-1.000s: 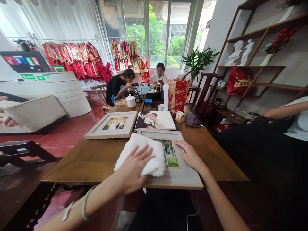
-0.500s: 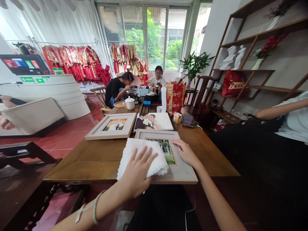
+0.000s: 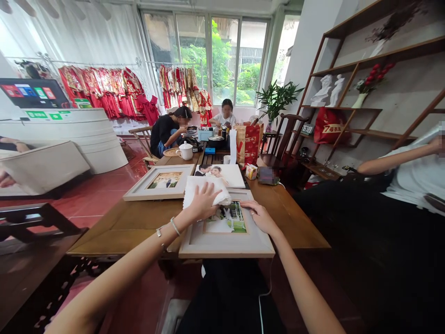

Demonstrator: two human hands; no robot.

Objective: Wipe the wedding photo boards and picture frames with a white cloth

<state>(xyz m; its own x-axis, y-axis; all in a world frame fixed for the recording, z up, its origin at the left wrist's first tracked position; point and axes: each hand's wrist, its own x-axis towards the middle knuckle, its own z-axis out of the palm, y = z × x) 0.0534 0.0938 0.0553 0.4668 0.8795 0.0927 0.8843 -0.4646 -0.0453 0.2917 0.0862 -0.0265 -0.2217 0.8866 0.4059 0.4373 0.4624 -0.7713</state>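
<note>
A picture frame [image 3: 227, 246] with a pale wide border lies flat at the table's front edge, a photo [image 3: 222, 225] of people on grass inside it. My left hand [image 3: 201, 202] lies with spread fingers on a folded white cloth [image 3: 189, 190], pressing it over the frame's far left part. Part of the photo is hidden under the hand and cloth. On the frame's right border rests my right hand [image 3: 260, 217], its fingers stretched flat toward the photo. A second framed photo [image 3: 163, 180] lies behind to the left, and a wedding photo panel [image 3: 222, 174] directly behind.
Farther back on the wooden table [image 3: 114, 227] stand a white lidded cup [image 3: 185, 150], a red paper bag [image 3: 247, 144], a small box [image 3: 251, 171] and a phone [image 3: 268, 175]. Two people sit at the far end. Another person [image 3: 413, 171] is at the right, near shelves.
My left hand has slid the cloth forward, away from me, to the frame's far side, uncovering more of the photo. My right hand stays on the right border.
</note>
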